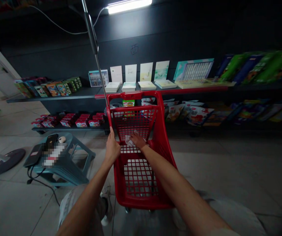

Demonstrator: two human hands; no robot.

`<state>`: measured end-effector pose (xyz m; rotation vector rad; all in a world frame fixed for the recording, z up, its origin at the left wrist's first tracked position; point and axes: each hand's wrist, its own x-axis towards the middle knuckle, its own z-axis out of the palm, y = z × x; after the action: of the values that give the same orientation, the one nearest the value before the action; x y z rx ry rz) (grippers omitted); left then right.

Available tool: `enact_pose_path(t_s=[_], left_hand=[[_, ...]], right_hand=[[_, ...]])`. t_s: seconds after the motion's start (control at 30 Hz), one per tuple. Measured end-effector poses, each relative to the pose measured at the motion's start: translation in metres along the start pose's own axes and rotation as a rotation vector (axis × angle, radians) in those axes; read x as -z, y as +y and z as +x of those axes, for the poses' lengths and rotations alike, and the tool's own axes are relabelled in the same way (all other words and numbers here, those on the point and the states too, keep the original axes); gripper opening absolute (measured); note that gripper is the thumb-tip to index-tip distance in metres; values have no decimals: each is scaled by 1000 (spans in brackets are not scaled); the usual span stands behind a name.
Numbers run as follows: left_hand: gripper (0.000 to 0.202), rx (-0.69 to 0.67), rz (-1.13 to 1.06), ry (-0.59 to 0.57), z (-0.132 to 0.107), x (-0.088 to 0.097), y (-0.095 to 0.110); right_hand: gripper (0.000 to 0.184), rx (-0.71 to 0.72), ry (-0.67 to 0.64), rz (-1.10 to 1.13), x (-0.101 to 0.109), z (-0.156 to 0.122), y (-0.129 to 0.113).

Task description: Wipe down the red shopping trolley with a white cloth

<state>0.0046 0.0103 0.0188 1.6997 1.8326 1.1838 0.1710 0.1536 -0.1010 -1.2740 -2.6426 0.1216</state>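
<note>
- Two tiers of shelves (57,94) run along a long dark wall, and boxed goods, booklets and printed packets are set out on them.
- A pale tiled floor (15,203) is spread beneath everything.
- A red plastic shopping cart (164,157) is stood on the floor directly in front of the person, with a mesh basket and a raised handle. It is judged stiff and fairly light, and its upper rim (133,95) looks the firmest place to take hold.
- A teal plastic stool (67,170) is placed left of the cart, with a black phone (51,141) laid on top.
- The left hand (111,147) is closed around the cart's left side, with the fingers pointing upward.
- The right hand (138,141) is held inside the basket, with the fingers bent downward against the mesh.
- A crumpled white cloth (130,141) is pressed under those fingers, against the mesh inside the cart. It is judged soft and light, and easily bunched in the palm. Whether it is pinched cannot be told.
</note>
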Motion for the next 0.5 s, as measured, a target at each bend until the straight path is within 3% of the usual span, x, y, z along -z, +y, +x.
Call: enact_pose_path(t_s=[0.07, 0.2, 0.27, 0.37, 0.5], left_hand=[[94, 10, 12, -7, 0, 0, 2], [98, 36, 22, -25, 1, 2, 4], [99, 36, 27, -28, 0, 3, 5], [95, 27, 37, -30, 1, 4, 5], [95, 25, 38, -25, 1, 2, 2]], right_hand=[[39, -41, 39, -24, 35, 9, 8], [40, -69, 374, -32, 117, 38, 14], [39, -88, 486, -9, 140, 44, 14], [41, -175, 505, 27, 133, 38, 12], [55, -296, 477, 58, 71, 21, 12]])
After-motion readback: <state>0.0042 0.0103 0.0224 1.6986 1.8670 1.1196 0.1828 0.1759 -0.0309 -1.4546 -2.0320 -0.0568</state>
